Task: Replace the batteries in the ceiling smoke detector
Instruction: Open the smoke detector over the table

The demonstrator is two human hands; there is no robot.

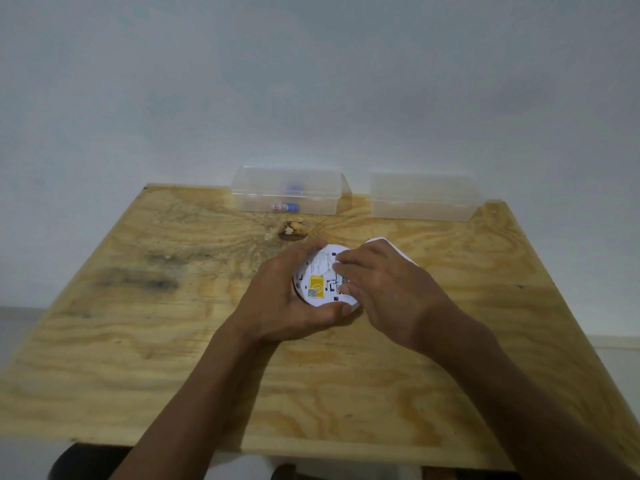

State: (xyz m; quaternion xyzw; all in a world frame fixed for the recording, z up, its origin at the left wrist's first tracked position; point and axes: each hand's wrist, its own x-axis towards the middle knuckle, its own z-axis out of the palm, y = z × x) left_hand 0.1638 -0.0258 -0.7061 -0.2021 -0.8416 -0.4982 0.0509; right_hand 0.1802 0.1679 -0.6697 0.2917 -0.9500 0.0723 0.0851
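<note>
Plywood table (138,341) fills your view, with the white smoke detector (320,275) lying back-up near its centre. Your left hand (287,299) grasps the detector from 9 o'clock, fingers curled over the far rim and thumb hooked along the near edge at 6 o'clock. Your right hand (377,282) comes in from 3 o'clock and lies over the right half of the back face, its fingertips (341,263) curled down onto the surface beside the yellow label (316,285); whether they pinch anything there you cannot tell. A second white piece (391,249) shows just behind your right hand at 2 o'clock, mostly hidden.

At 12 o'clock, against the wall, stands a clear plastic box (287,195) with its lid shut and a blue-capped battery (284,206) inside. A second clear box (422,197) sits at 1 o'clock, just beside the first and apart from it.
</note>
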